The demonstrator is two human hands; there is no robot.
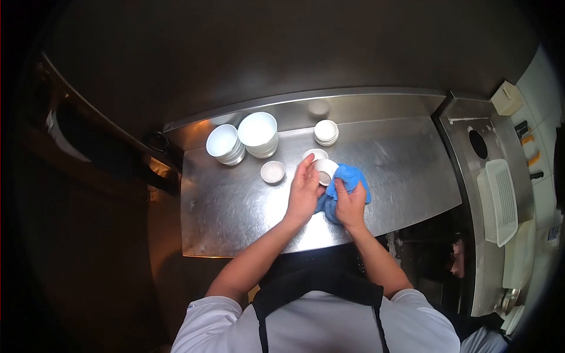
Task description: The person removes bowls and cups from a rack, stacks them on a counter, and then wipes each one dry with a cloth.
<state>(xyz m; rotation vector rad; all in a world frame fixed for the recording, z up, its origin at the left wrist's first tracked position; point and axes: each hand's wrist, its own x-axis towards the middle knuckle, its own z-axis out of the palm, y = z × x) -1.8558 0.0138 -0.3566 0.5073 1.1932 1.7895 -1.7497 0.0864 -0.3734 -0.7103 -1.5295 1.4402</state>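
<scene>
Over the steel table, my left hand (303, 193) holds a small white bowl (324, 170) by its left side, fingers curved round it. Bunched in my right hand (351, 203) is a blue cloth (352, 179), its upper part against the bowl's right edge and a darker fold hanging below. Just behind the held bowl is another small white bowl (316, 155), partly hidden by my left fingers. A single small bowl (272, 172) stands to the left of my left hand. Farther back is a short stack of small bowls (326, 132).
Two stacks of larger bowls (225, 143) (258, 134) stand at the back left of the steel table (229, 206). On the right are a steel counter with a round hole (478, 144), a white plastic basket (501, 203) and knives (527, 141) at the wall.
</scene>
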